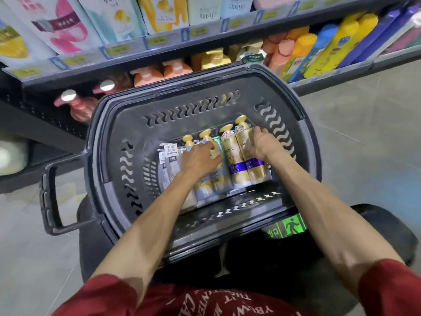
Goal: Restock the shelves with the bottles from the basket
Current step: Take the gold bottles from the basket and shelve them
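From the head camera, a dark plastic basket [109, 142] with wavy slots in its walls sits on the floor just before the shelves [159, 62]. Lying flat on its bottom is a row of bottles: two gold bottles [241, 165] with purple bands and round gold caps on the right side, a green one [217, 141] squeezed between them and more gold-capped bottles, and white tubes [167, 160] at the left end.

The left hand [200, 159] reaches down into the basket, palm down, fingers spread and curved over the middle bottles, touching them; whether it grips one cannot be told. The right hand [259, 144] lies on the far-right gold bottle, fingers curled over its upper part near the cap, seemingly closing round it.

On the lower shelf behind the basket stand pump bottles [175, 69] in pink, orange and yellow, with tall yellow and blue bottles [323, 49] to the right. The upper shelf holds refill pouches [114, 17].
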A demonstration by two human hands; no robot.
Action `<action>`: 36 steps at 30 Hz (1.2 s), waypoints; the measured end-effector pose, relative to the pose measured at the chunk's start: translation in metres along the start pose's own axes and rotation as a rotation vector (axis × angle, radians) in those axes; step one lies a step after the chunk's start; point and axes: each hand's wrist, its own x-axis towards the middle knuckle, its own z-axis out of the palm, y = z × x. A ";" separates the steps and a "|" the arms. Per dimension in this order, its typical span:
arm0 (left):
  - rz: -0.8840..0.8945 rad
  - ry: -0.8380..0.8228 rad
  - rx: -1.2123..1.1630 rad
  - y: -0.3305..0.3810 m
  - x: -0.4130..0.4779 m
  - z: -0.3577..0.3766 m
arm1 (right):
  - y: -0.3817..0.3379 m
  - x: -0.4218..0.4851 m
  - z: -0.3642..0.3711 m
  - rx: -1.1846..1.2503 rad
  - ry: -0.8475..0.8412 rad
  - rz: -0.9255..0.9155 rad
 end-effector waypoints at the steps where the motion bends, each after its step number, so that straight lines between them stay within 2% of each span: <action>1: -0.001 -0.004 0.000 -0.001 0.003 0.005 | -0.001 0.004 0.004 0.023 -0.001 0.018; 10: 0.012 -0.005 -0.162 -0.005 0.013 0.036 | 0.005 0.021 0.019 0.050 -0.060 0.093; 18: -0.024 -0.028 -0.189 -0.012 0.013 0.035 | 0.013 0.029 0.029 0.164 -0.080 0.132; 24: -0.050 -0.051 -0.202 -0.012 0.010 0.034 | 0.016 0.025 0.028 0.224 -0.022 0.108; 32: -0.081 -0.029 -0.419 -0.004 0.018 0.039 | 0.007 0.006 -0.011 0.219 0.101 -0.024; 36: -0.123 -0.010 -0.530 0.016 0.027 0.045 | 0.005 -0.009 -0.044 0.115 0.177 -0.095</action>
